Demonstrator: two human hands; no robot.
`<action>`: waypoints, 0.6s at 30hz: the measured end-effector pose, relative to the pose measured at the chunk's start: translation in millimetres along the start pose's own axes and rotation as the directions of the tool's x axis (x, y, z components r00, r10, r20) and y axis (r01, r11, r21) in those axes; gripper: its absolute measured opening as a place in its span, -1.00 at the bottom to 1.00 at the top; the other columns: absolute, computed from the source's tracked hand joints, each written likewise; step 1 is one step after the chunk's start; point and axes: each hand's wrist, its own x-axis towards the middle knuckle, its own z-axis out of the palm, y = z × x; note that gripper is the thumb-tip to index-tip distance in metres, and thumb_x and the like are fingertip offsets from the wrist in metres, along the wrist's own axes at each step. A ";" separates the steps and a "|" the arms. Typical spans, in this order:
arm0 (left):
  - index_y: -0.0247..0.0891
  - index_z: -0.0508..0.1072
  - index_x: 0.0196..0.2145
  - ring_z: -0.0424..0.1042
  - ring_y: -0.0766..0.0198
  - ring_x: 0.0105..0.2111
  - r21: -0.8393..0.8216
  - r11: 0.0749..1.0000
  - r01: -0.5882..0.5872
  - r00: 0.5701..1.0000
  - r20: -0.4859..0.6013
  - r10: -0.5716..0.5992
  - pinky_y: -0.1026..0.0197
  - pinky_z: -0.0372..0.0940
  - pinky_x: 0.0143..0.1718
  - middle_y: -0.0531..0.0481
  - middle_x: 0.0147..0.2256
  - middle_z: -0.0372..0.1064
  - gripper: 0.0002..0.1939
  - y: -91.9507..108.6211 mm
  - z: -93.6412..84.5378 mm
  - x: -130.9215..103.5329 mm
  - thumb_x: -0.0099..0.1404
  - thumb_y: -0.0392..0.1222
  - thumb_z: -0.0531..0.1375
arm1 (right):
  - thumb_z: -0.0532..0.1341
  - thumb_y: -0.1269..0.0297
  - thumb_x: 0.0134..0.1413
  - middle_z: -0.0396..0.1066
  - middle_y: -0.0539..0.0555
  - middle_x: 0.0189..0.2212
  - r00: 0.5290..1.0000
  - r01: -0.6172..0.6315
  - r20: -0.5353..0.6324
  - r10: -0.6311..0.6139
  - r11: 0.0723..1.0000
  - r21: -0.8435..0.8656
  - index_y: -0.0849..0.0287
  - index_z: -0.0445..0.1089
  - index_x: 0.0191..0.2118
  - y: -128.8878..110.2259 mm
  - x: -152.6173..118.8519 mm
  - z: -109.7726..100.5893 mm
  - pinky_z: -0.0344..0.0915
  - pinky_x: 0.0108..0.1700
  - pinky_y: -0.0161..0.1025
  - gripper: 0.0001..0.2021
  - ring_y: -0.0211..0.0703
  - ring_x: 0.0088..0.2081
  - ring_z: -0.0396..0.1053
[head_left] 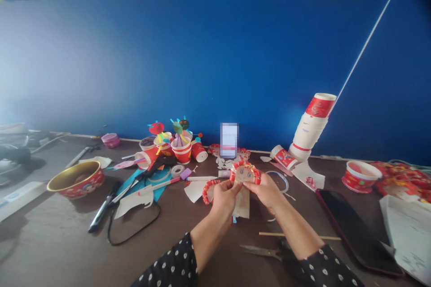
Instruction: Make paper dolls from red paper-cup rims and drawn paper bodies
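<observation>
Head view, left to right: what could go wrong?

B: Corded tool [101, 215] first. Its cord [116, 244] loops loosely on the table [60, 242]; the left sleeve [175, 260] might snag it and drag the tool.

A: And the held piece?

B: Drawn disc [244, 174] sits raised between both hands. Left hand [223, 198] pinches its lower left edge, thumb against fingers; right hand [266, 193] pinches the lower right. Judgement: uneven thumb pressure could bend it or loosen the red trim [257, 176].

A: Farther right?

B: Scissors [261, 251] lie near the right sleeve [326, 269], blades pointing left; a lowered arm could catch them. Beyond, the cup stack [308, 130] leans; a bump may topple it.
</observation>
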 end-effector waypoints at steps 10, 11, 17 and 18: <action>-0.36 0.42 -0.56 0.29 0.34 -0.65 -0.020 0.999 0.033 0.999 0.038 -0.032 0.33 0.16 -0.63 0.00 -0.63 0.35 -0.76 2.3 -1.5 0.1 -0.18 -0.14 0.31 | 0.26 0.22 -0.24 0.46 0.03 -0.46 0.999 0.043 -0.017 -0.046 0.986 -0.158 0.22 0.42 -0.37 0.8 3.0 -8.4 0.23 -0.28 -0.24 -0.77 -0.10 -0.35 0.37; -0.35 0.42 -0.55 0.29 0.33 -0.65 -0.017 0.999 0.037 0.998 0.045 -0.036 0.33 0.17 -0.62 0.00 -0.62 0.36 -0.78 2.7 -1.6 -0.2 -0.19 -0.18 0.30 | 0.27 0.23 -0.25 0.45 0.01 -0.50 0.999 0.012 -0.032 -0.016 0.995 -0.099 0.22 0.41 -0.40 1.9 3.8 -8.9 0.23 -0.32 -0.26 -0.79 -0.12 -0.38 0.37; -0.34 0.41 -0.59 0.28 0.36 -0.64 0.009 1.000 0.018 1.000 0.016 -0.019 0.35 0.15 -0.62 0.03 -0.64 0.34 -0.85 7.0 1.9 -3.9 -0.19 -0.26 0.29 | 0.22 0.32 -0.13 0.30 -0.07 -0.67 0.963 -0.243 -0.015 0.268 0.895 0.374 0.20 0.31 -0.54 -1.5 6.4 -8.9 0.16 -0.60 -0.42 -0.90 -0.37 -0.64 0.21; -0.34 0.40 -0.60 0.27 0.37 -0.65 0.013 1.000 0.016 1.000 0.022 -0.016 0.36 0.15 -0.62 0.03 -0.65 0.33 -0.85 8.1 3.0 -4.8 -0.18 -0.25 0.29 | 0.19 0.32 -0.09 0.27 -0.08 -0.68 0.956 -0.273 0.011 0.294 0.874 0.401 0.20 0.28 -0.55 -3.5 6.3 -9.0 0.14 -0.62 -0.43 -0.88 -0.40 -0.67 0.18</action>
